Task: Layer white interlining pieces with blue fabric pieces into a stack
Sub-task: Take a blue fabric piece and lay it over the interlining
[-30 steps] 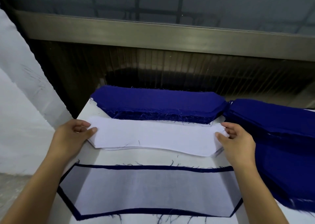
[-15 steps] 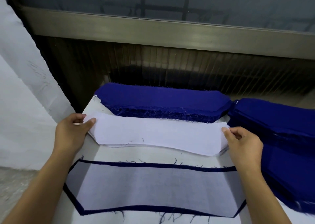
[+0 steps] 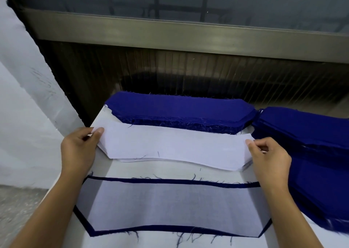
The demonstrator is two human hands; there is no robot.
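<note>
In the head view, the left hand [image 3: 79, 149] was grasping the nine o'clock end of the top white interlining piece [image 3: 175, 145], with the thumb lying on top of the sheet's corner and the fingers curled beneath. The right hand [image 3: 270, 157] pinched the three o'clock end of the same piece between thumb and forefinger. Compared with half a second before, both hands had kept their hold on the same two ends, and the piece lay stretched between them much as it had. A full second before, the right fingers had been spread more loosely at that end, and now they were gathered into a tighter pinch.

The piece lay over the white pile [image 3: 245, 166], whose lower sheets peeked out along the six o'clock edge. The pile sat near the middle of the table [image 3: 132, 169]. Just beside it at twelve o'clock lay the blue fabric stack [image 3: 179, 111], its frayed edge touching or nearly touching the white sheets. A second blue pile [image 3: 311, 144] spread at three o'clock, close behind the right hand.

At six o'clock, apart from the white pile, sat the layered stack [image 3: 177, 208]: white interlining on top, with a blue border showing all round it. It looked unchanged from the earlier frames. A metal rail [image 3: 170, 34] ran across at twelve o'clock.
</note>
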